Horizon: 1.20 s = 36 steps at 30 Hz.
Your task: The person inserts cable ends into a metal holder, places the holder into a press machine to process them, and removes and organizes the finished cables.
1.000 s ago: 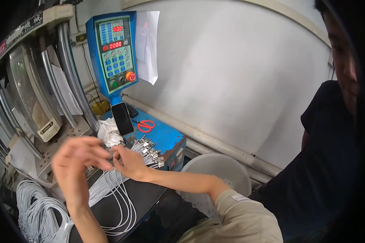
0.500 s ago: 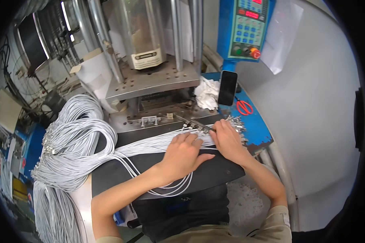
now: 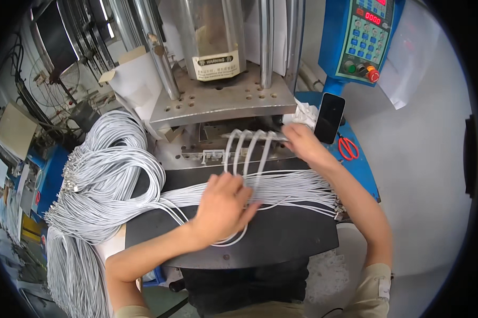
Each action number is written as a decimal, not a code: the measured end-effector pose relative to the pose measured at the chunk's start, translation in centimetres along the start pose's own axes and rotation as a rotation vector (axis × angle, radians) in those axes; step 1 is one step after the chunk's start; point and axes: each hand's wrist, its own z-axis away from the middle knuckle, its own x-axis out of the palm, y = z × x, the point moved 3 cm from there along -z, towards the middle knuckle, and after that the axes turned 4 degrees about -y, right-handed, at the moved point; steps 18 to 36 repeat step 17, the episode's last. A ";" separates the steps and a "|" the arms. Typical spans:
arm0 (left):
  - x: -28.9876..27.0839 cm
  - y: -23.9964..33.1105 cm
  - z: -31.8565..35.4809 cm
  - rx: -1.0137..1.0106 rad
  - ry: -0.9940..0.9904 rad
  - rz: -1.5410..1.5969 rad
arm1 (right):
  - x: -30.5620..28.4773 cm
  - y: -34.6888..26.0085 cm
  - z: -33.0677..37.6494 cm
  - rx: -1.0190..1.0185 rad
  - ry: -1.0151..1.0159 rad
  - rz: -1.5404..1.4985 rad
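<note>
My right hand (image 3: 304,143) grips the end of a flat metal bar (image 3: 275,136) in front of the press. Several white cables (image 3: 237,152) hang from this bar in upright arcs, blurred by motion. Their lower lengths run down to my left hand (image 3: 223,204), whose fingers curl round them; the inside of its grip is hidden. Beneath the hands, a bundle of white cables (image 3: 289,186) lies across the black work surface (image 3: 281,233), its connector ends to the right. A small metal fixture (image 3: 213,156) sits at the press's front edge.
Coiled white cables (image 3: 109,175) are heaped at left. The press plate (image 3: 223,108) and its steel posts rise ahead. At right stand a blue control box (image 3: 358,47), a phone (image 3: 329,117), red-handled scissors (image 3: 348,147) and crumpled white paper (image 3: 305,113).
My right hand has lifted the metal bar with its cables up from the bundle, toward the press. My left hand has shifted slightly left with the cables. The view has moved.
</note>
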 end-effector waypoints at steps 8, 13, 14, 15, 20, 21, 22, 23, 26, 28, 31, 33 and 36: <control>1.9 -7.0 -6.3 -0.151 0.140 0.050 | 3.7 5.1 -16.8 -0.781 -0.046 -0.507; 2.7 -7.7 -7.6 -0.163 0.088 0.069 | 3.9 3.5 -16.2 -0.785 0.202 0.246; 2.6 -8.4 -8.0 -0.276 0.009 0.142 | 3.7 3.2 -16.0 -0.785 0.202 0.247; 1.9 -8.6 -8.7 -0.386 -0.073 0.220 | 3.4 2.9 -15.7 -0.778 0.224 0.485; 0.3 -8.4 -9.2 -0.558 -0.157 0.327 | 3.1 2.6 -15.4 -0.745 0.256 0.956; 0.3 -8.4 -9.2 -0.558 -0.157 0.327 | 3.1 2.6 -15.4 -0.745 0.256 0.956; 0.3 -8.4 -9.2 -0.558 -0.157 0.327 | 3.1 2.6 -15.4 -0.745 0.256 0.956; 0.3 -8.4 -9.2 -0.558 -0.157 0.327 | 3.1 2.6 -15.4 -0.745 0.256 0.956; 0.3 -8.4 -9.2 -0.558 -0.157 0.327 | 3.1 2.6 -15.4 -0.745 0.256 0.956; 0.3 -8.4 -9.2 -0.558 -0.157 0.327 | 3.1 2.6 -15.4 -0.745 0.256 0.956; 0.3 -8.4 -9.2 -0.558 -0.157 0.327 | 3.1 2.6 -15.4 -0.745 0.256 0.956; 0.3 -8.4 -9.2 -0.558 -0.157 0.327 | 3.1 2.6 -15.4 -0.745 0.256 0.956; 0.3 -8.4 -9.2 -0.558 -0.157 0.327 | 3.1 2.6 -15.4 -0.745 0.256 0.956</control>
